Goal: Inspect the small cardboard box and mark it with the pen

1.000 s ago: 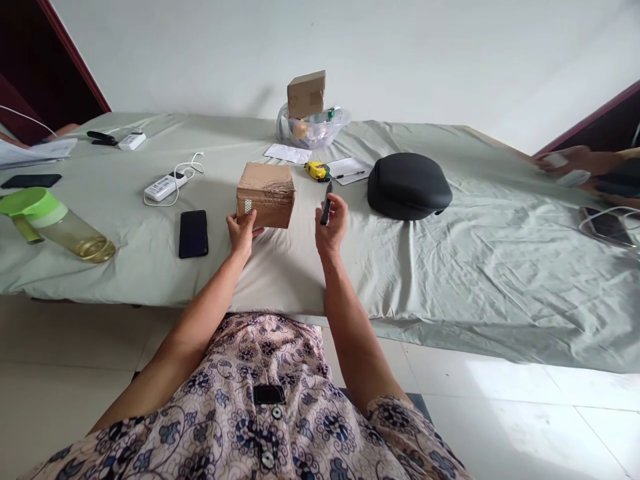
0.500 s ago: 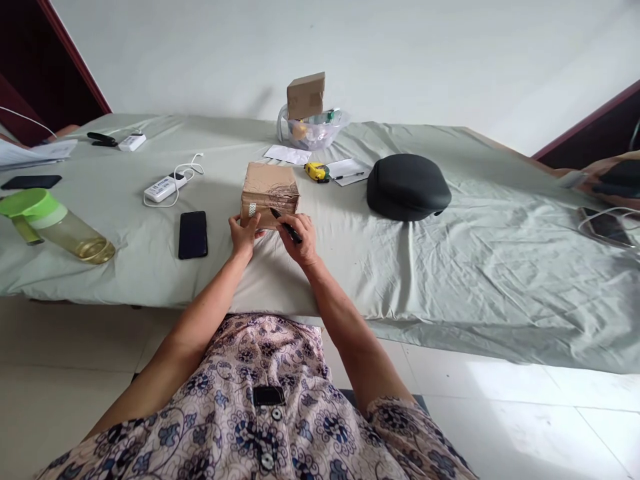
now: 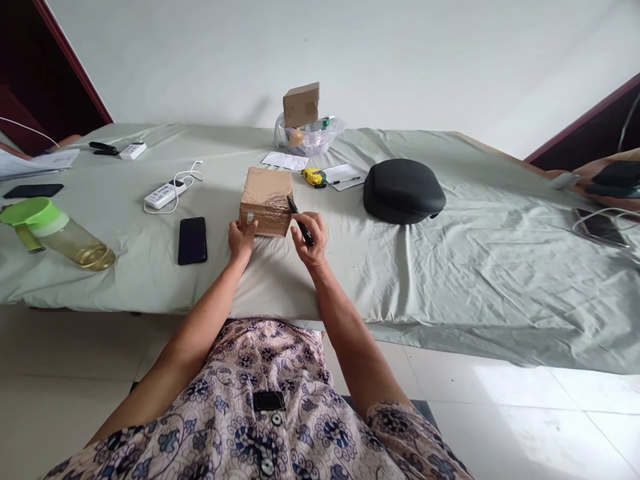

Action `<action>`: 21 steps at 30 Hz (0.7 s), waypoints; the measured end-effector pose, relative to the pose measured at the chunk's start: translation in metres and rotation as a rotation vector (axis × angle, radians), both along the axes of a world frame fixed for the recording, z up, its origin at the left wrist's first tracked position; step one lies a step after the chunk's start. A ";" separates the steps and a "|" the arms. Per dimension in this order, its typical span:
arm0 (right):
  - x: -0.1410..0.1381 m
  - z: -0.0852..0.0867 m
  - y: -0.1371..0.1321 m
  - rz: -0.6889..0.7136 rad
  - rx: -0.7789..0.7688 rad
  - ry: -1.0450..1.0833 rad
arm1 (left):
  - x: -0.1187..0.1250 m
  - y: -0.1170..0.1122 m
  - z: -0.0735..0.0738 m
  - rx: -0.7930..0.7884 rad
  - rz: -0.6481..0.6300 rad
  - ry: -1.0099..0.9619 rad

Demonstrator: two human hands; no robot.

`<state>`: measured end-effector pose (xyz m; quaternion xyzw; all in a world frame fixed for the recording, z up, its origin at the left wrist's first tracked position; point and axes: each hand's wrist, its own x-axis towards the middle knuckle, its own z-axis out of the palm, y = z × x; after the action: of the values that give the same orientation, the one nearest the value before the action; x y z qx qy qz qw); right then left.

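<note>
A small brown cardboard box [image 3: 267, 183] sits on the cloth-covered table in front of me. Dark scribbled lines spread over its top and near side at the right, and a small patterned label is on its near left. My left hand [image 3: 243, 239] grips the box at its near left corner, thumb on the near face. Between the fingers of my right hand [image 3: 311, 239] is a black pen [image 3: 303, 227], slanted up and left. The pen's tip is at the box's right edge; whether it touches I cannot tell.
Behind the box are a yellow tape measure [image 3: 314, 177], papers with a pen [image 3: 345, 177], and a plastic basket [image 3: 313, 141] with another box [image 3: 301, 105]. A black case [image 3: 404, 191] is right; a phone [image 3: 193, 241], power strip [image 3: 166, 193] and green-lidded bottle [image 3: 70, 237] are left.
My right hand has moved right with the pen, from the box's near face to its right edge. My left hand keeps its grip on the box. The view has shifted slightly.
</note>
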<state>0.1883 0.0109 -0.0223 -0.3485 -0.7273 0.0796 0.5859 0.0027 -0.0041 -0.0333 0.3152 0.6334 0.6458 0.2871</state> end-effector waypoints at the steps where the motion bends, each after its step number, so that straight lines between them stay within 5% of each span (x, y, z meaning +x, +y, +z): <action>1: 0.002 0.000 0.001 -0.034 -0.006 0.009 | -0.002 0.000 0.001 0.004 0.020 0.052; 6: 0.019 -0.012 0.025 -0.239 -0.174 0.051 | -0.004 -0.002 0.003 -0.032 0.074 0.313; 15: 0.038 -0.031 0.047 -0.568 -0.710 -0.290 | -0.008 -0.006 0.013 0.109 0.113 0.381; 21: 0.041 -0.025 0.047 -0.611 -0.769 -0.306 | -0.062 -0.027 0.037 0.038 0.157 0.566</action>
<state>0.2297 0.0576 -0.0476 -0.7429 -0.5879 0.1146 0.2990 -0.0596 -0.0311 0.0040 0.4381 0.6986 0.5641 0.0425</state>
